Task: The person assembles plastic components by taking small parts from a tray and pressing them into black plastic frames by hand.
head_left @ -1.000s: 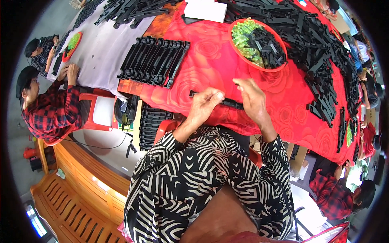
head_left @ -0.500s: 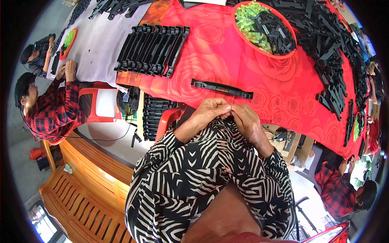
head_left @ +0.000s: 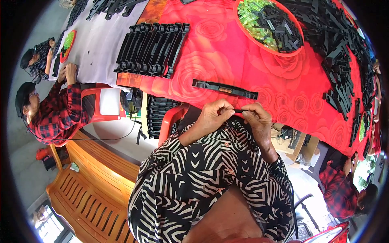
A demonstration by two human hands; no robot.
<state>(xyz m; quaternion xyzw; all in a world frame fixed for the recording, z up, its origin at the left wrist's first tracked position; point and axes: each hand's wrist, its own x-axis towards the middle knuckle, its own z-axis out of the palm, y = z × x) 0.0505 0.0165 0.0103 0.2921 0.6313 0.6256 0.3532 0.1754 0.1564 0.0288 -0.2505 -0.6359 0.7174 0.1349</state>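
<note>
Pinched between the fingertips of both hands is a small black plastic piece (head_left: pixel 239 111). My left hand (head_left: pixel 216 113) grips one end of it and my right hand (head_left: pixel 257 117) the other, close to my body at the table's front edge. Just beyond my fingers a long black plastic bar (head_left: pixel 225 88) with a paler middle lies across the red cloth. To its far left, several like bars (head_left: pixel 153 49) are lined up side by side in a row.
An orange-rimmed basin (head_left: pixel 302 49) holds clear yellow-green pieces and small black parts. Loose black bars (head_left: pixel 338 77) are heaped on the right of the red tablecloth (head_left: pixel 210 30). A person in a checked shirt (head_left: pixel 60 109) sits at the left, near a wooden bench (head_left: pixel 89 194).
My hands have drawn apart slightly, and the black piece now shows between them. The view has shifted a little; the bar on the cloth appears unmoved.
</note>
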